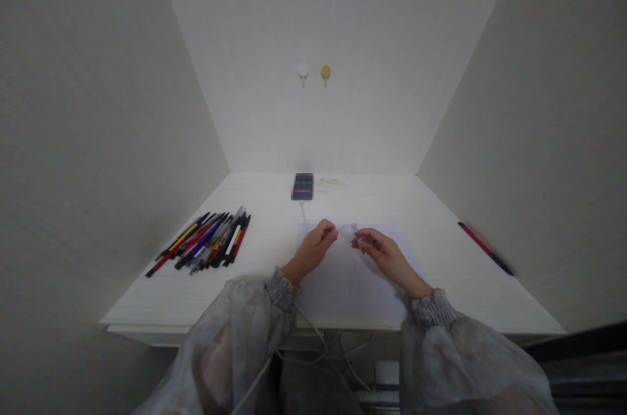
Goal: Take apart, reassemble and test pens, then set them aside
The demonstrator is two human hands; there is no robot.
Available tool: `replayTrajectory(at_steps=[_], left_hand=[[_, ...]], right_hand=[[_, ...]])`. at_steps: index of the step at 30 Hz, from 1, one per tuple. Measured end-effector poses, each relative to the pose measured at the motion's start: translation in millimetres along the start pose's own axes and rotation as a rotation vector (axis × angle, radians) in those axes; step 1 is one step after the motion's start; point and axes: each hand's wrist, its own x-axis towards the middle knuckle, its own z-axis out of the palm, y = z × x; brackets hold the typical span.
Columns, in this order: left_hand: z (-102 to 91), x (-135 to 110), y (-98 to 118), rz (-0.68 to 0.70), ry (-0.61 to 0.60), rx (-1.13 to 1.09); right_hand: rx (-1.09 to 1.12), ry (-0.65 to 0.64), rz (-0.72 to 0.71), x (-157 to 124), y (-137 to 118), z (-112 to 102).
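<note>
My left hand [313, 248], a ring on one finger, is closed in a pinch. A small, pale, thin piece [341, 229] sticks out from its fingertips, too faint to name. A short way to the right, my right hand [382, 250] grips a clear pen barrel [355, 230] between thumb and fingers, its upper end tilted up. The two hands are apart, both over a white sheet of paper [353, 294] on the table.
A pile of pens [210, 242] in several colours lies on the left. One red and black pen [484, 248] lies by the right wall. A phone [302, 186] with a white cable [304, 214] lies at the back. Two small hooks [326, 73] are on the back wall.
</note>
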Motion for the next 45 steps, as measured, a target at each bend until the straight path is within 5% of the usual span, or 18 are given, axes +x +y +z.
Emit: replayTrajectory(at_steps=[9, 15, 34, 45], left_hand=[[-3.2, -1, 4, 0.032, -0.060, 0.026], [-6.9, -2, 5, 0.061, 0.030, 0.054], [-11.0, -3, 1, 0.133, 0.062, 0.380], [-9.2, -8, 3, 0.241, -0.036, 0.634]], right_hand=[[-0.056, -0.028, -0.002, -1, 5, 1], [-0.185, 0.000, -0.064, -2, 0, -3], [-0.417, 0.083, -0.170, -3, 11, -11], [-0.478, 0.077, -0.191, -4, 12, -10]])
